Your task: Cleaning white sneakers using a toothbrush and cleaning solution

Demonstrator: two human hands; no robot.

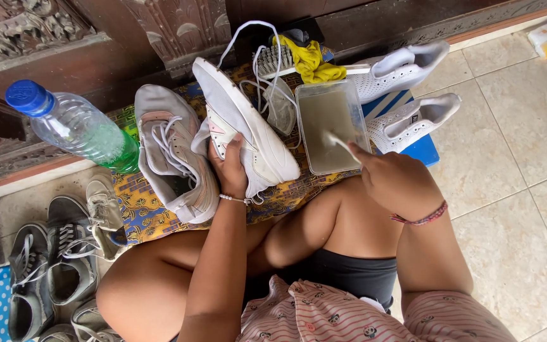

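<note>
My left hand (230, 170) grips a white sneaker (242, 117) by its opening, sole side turned up, above a patterned yellow and blue cloth (135, 206). My right hand (395, 180) holds a thin white-handled brush (339, 142) whose tip dips into a clear rectangular tub of murky water (330, 120). A second grey-white sneaker (171, 152) with loose laces lies on the cloth just left of the held one. My bare knees are drawn up below both hands.
A plastic bottle with green liquid and a blue cap (74, 123) lies at left. Two white perforated shoes (413, 95) rest at right. A scrub brush (275, 58) and yellow rag (310, 60) sit by a dark carved wooden door. Several grey sneakers (52, 266) crowd the lower left.
</note>
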